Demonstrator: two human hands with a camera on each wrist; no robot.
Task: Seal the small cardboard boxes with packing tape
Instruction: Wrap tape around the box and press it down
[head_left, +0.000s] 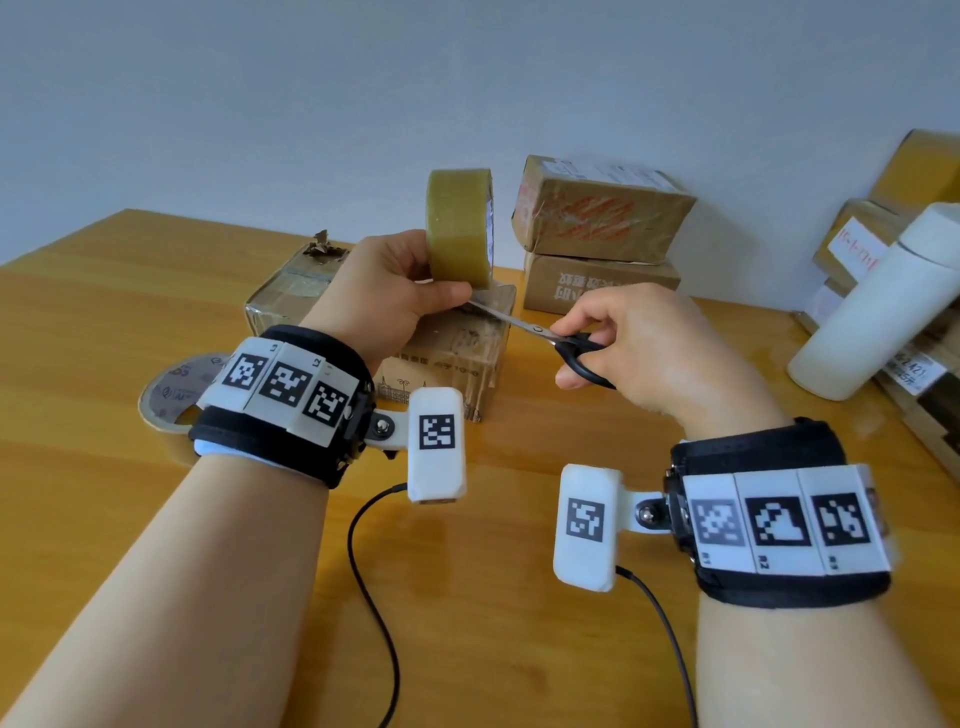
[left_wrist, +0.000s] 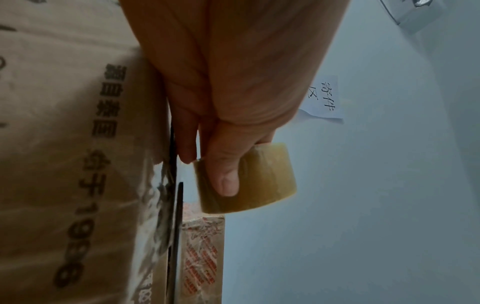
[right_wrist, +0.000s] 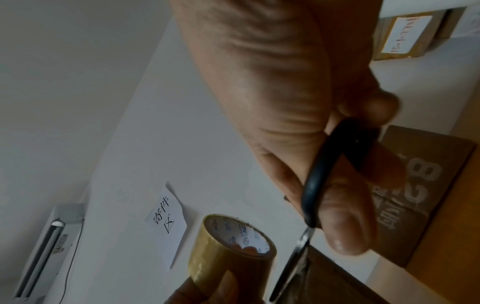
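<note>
Head view: left hand (head_left: 387, 291) grips the tape roll (head_left: 460, 228), held upright above the near cardboard box (head_left: 447, 353), thumb on the roll's outer face. Right hand (head_left: 639, 353) holds black-handled scissors (head_left: 550, 338), fingers through the loops, blades pointing toward the left thumb, tips at the clear tape strip (head_left: 485, 306) running from roll down to the box top. Judgement: tape is already laid on this box and the cut is in progress or about to happen; strip not yet seen severed. Beyond the right hand, two stacked boxes (head_left: 597, 244), glossy with tape, look sealed. More boxes far right (head_left: 883, 234) beside a white bottle (head_left: 878, 306); can't tell if they are sealed. Second tape roll (head_left: 174, 395) flat on the table (head_left: 104, 322), just left of the left wrist

Left wrist view: thumb pressed on the roll (left_wrist: 246, 179), other fingers inside the core side. Scissor blades (left_wrist: 175, 205) seen edge-on between the fingers and the box face (left_wrist: 64, 144), slightly parted; shiny wrinkled tape on the box edge beside them

Right wrist view: thumb through the scissor loop (right_wrist: 332, 170), blades (right_wrist: 293, 263) running down to the box corner, roll (right_wrist: 228, 251) just left of them in the other hand's fingers

Left to do, judged: finish the cut, press the end down, then any unsealed boxes
</note>
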